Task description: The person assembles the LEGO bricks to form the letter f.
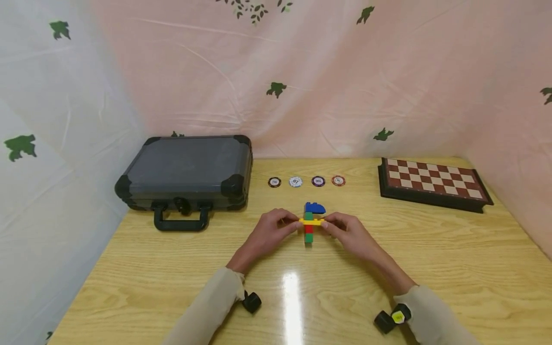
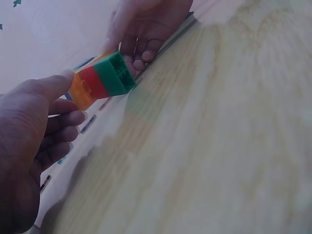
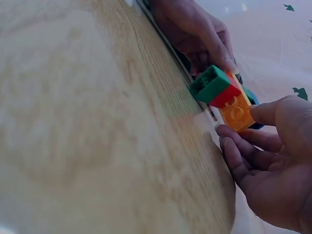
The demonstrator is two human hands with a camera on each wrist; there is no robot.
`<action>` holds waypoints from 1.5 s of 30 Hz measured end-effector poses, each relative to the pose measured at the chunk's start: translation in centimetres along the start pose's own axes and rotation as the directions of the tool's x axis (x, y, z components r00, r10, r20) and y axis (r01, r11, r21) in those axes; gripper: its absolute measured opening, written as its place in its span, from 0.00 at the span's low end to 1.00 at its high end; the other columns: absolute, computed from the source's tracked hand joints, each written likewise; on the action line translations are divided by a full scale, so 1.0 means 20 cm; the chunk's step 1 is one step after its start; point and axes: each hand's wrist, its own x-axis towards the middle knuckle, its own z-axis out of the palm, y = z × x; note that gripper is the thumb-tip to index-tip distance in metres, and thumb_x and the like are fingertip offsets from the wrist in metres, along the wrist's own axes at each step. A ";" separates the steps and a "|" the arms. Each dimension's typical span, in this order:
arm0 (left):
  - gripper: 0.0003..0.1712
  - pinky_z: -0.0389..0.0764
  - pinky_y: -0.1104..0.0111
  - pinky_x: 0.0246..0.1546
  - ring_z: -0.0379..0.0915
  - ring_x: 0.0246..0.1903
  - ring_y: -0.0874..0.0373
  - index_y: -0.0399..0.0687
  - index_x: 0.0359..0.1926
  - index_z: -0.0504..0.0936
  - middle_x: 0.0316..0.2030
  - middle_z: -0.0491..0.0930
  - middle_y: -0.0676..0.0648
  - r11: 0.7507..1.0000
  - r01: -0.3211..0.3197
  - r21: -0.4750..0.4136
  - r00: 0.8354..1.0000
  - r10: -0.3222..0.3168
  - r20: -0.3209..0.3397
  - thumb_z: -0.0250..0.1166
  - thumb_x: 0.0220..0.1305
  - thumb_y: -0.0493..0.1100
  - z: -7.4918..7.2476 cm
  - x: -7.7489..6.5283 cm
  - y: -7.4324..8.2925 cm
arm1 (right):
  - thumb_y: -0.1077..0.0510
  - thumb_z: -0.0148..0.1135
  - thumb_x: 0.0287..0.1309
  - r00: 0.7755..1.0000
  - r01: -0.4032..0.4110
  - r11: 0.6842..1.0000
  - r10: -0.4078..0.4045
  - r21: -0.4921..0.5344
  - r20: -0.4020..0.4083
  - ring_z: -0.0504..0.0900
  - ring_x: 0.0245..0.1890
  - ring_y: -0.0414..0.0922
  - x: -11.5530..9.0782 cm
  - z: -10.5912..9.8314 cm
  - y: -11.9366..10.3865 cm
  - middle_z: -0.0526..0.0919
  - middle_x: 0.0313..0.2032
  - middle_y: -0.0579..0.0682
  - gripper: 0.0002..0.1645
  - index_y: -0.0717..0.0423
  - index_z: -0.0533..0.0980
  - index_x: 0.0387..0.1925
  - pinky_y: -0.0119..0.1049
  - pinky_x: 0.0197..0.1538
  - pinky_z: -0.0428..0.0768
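Note:
Joined toy building bricks stand between my hands: a long yellow brick crosses a column with a red brick and a green brick at its near end. Beyond the yellow one come another green brick and a blue brick with a rounded side. My left hand pinches the yellow brick's left end between thumb and fingers. At its right end, my right hand does the same. The hollow underside of the near green brick faces the left wrist camera.
Behind the bricks, several poker chips lie in a row on the wooden table. A grey case with a black handle stands at the back left. A checkered game board sits at the back right, before a pale cloth backdrop.

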 end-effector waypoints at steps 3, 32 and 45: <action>0.14 0.79 0.63 0.48 0.77 0.43 0.59 0.46 0.49 0.88 0.43 0.85 0.53 1.000 0.021 -0.020 1.000 -0.021 0.003 0.68 0.72 0.50 0.00 0.00 0.00 | 0.57 0.55 0.78 1.000 -0.012 1.000 0.012 0.000 0.004 0.76 0.39 0.50 0.00 0.00 -0.01 0.84 0.40 0.54 0.16 0.65 0.81 0.52 0.33 0.42 0.77; 0.15 0.78 0.60 0.52 0.78 0.44 0.57 0.44 0.50 0.88 0.45 0.85 0.50 0.993 0.116 -0.021 0.993 -0.115 0.038 0.63 0.76 0.49 0.01 0.03 -0.01 | 0.58 0.55 0.78 0.996 -0.083 0.997 0.083 -0.004 0.017 0.77 0.38 0.49 0.03 0.01 -0.06 0.85 0.39 0.54 0.15 0.68 0.81 0.50 0.33 0.39 0.75; 0.13 0.78 0.60 0.52 0.77 0.44 0.57 0.44 0.49 0.88 0.45 0.84 0.50 0.991 0.132 -0.012 0.991 -0.131 0.041 0.63 0.76 0.46 0.02 0.03 -0.01 | 0.60 0.55 0.78 0.995 -0.095 0.991 0.095 -0.095 0.000 0.76 0.37 0.48 0.04 0.02 -0.07 0.85 0.37 0.52 0.15 0.67 0.82 0.50 0.37 0.41 0.75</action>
